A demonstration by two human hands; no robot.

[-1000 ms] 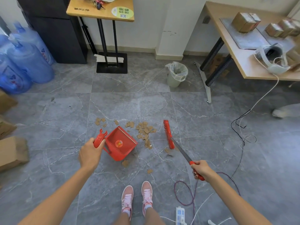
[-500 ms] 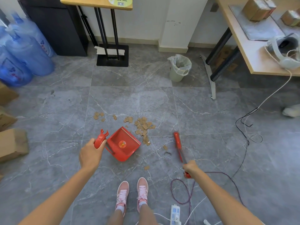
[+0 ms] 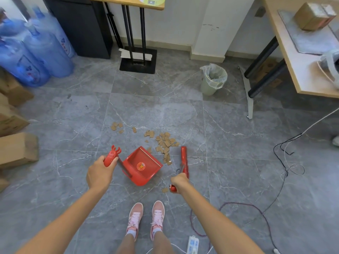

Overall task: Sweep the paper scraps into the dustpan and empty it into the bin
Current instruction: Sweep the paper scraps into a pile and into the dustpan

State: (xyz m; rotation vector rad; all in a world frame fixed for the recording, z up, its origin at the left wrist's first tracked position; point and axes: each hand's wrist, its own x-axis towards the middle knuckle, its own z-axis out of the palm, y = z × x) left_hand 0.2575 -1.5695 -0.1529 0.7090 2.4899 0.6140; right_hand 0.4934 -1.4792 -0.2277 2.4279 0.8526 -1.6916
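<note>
A red dustpan [image 3: 142, 165] rests on the grey floor with its mouth facing the far right. My left hand [image 3: 100, 174] is shut on its red handle [image 3: 111, 158]. Brown paper scraps [image 3: 165, 143] lie in a loose pile just beyond the pan's mouth, with a few more scraps [image 3: 116, 126] farther left and one scrap [image 3: 165, 190] near my right hand. My right hand [image 3: 179, 182] is shut on the red broom [image 3: 184, 162], whose head stands right of the pile. The bin [image 3: 212, 79], lined with a clear bag, stands farther back on the right.
Blue water bottles [image 3: 34, 48] and cardboard boxes [image 3: 17, 150] line the left side. A black-based stand [image 3: 137, 59] is at the back. A desk [image 3: 300, 57] with metal legs is on the right. Cables [image 3: 282, 156] and a power strip [image 3: 192, 244] lie near my feet [image 3: 145, 219].
My right hand has drawn the broom leftward and closer to the dustpan, and the broom now points nearly straight away from me. The dustpan and left hand have stayed in place.
</note>
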